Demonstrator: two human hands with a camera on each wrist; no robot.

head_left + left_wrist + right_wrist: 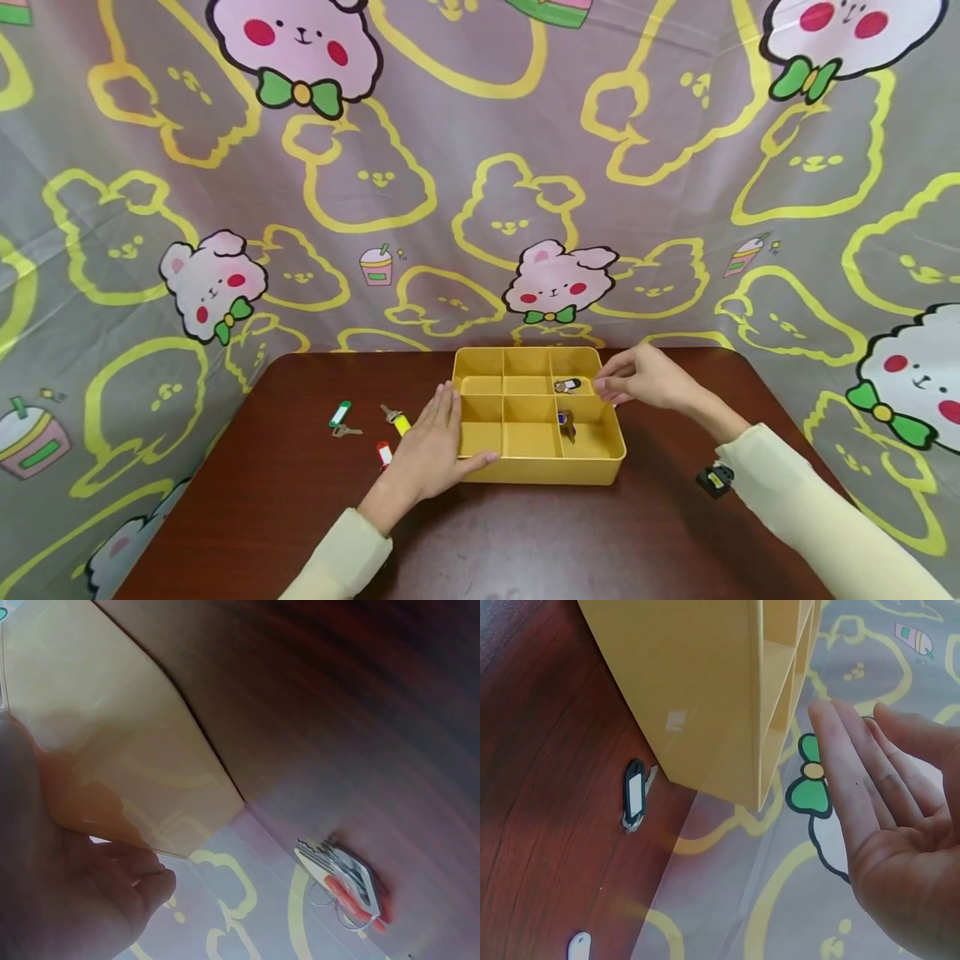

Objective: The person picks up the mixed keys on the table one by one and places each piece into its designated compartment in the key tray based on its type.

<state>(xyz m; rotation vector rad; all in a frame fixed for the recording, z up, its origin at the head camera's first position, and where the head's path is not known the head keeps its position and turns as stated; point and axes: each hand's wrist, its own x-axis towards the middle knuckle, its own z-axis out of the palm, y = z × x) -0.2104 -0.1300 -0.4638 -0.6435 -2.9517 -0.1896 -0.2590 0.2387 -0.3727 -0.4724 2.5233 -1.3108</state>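
Several left fingers [442,410] straight against box [540,472]

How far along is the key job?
Looks done: a black-tagged key and blue-tagged key sit inside the yellow box.
In hand: right hand at the box's right rim, no key visible in it; left hand rests against its left side.
Probably left: green-tagged key, yellow tag and red tag, all outside the box.

Left hand [427,442] extends its fingers [442,407], thumb [478,461] apart; raised right hand [645,381] has fingers loosely straight.
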